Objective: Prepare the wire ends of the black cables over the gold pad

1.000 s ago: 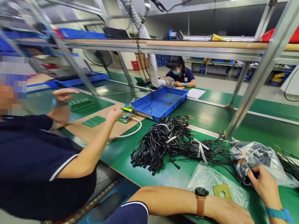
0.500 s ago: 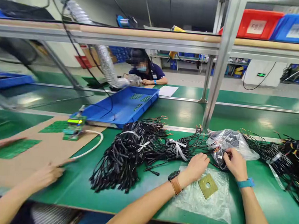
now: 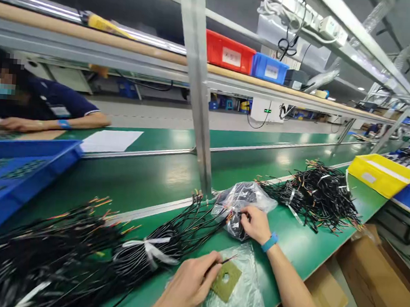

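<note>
Lower center: left hand (image 3: 194,278) pinches black cable (image 3: 227,260), tip aimed right, slightly up; right hand (image 3: 257,225) at plastic bag (image 3: 253,194), can't tell grip.

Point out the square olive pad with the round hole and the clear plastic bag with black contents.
Olive pad (image 3: 226,290), head view: flat face below its hole.
Clear plastic bag with black contents (image 3: 241,195), head view: crumpled upper film.

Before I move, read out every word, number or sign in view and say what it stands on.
None can be read.
White label on the red bin: too blurred.
White label on the small blue bin: too blurred.
Pale label on the yellow bin: too small.
Green sign on the white column: too small.
Co-worker's badge: too blurred.
</note>
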Demonstrator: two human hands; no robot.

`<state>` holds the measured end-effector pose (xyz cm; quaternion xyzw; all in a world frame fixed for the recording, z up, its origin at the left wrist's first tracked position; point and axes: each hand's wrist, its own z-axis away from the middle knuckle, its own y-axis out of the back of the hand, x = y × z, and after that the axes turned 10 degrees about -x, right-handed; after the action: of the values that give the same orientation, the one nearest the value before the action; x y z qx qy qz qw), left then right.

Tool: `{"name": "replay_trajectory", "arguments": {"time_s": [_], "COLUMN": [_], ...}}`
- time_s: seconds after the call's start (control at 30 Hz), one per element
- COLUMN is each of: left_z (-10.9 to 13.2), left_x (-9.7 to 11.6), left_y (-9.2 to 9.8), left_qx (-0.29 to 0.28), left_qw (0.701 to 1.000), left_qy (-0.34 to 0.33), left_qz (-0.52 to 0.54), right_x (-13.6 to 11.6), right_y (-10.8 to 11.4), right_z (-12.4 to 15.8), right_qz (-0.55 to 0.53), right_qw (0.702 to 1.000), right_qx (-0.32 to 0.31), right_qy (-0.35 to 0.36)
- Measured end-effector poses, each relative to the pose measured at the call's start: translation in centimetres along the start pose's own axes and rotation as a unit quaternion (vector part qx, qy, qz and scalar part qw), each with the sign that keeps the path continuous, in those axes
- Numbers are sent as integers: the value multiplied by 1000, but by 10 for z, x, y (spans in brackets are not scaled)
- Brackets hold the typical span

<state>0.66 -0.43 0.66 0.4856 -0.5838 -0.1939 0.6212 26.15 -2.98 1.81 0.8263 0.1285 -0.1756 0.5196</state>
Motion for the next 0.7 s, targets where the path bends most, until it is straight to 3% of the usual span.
{"name": "replay_trajectory", "arguments": {"time_s": [0.2,0.53,0.7], "left_z": [17,18,14], "left_x": [15,20,19], "left_y": [-4,-1,-5], "left_qx": [-19,-48,-73], "left_qw": [997,995,990], "left_qy": [76,72,90], "left_qz": [-24,-46,-86], "right_x": [8,16,15], "right_y": [8,1,12], "right_z": [10,7,14], "right_qz": [-81,-74,-59], "right_qw": [996,995,995], "right_qx": [-17,-25,-15], "right_qy": [43,57,76]}}
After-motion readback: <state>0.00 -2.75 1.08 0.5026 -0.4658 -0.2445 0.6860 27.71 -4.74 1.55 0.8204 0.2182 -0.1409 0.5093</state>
